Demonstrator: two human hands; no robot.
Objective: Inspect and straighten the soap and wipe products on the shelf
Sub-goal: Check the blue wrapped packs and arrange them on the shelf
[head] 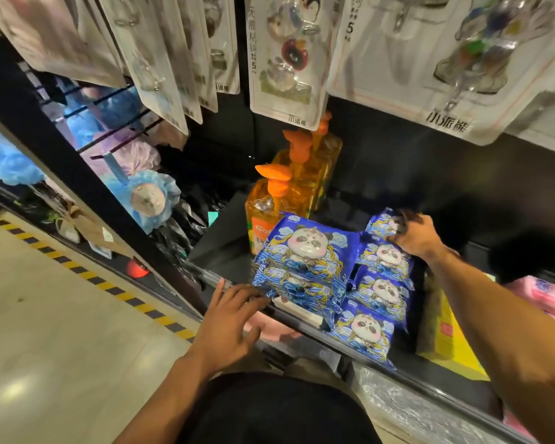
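Where the black shelf (218, 251) holds them, blue panda-faced wipe packs (378, 286) lie in a row, a tilted stack (305, 251) just in front of the orange soap bottles (269, 203). My left hand (231, 318) touches the stack's front corner with straight fingers. My right hand (410, 235), arm outstretched, curls its fingers over the rear pack (382, 222).

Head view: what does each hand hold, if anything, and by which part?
The right hand grips the rear wipe pack, fingers curled over its top. The left hand holds nothing; straight fingers touch the near corner of the left stack.
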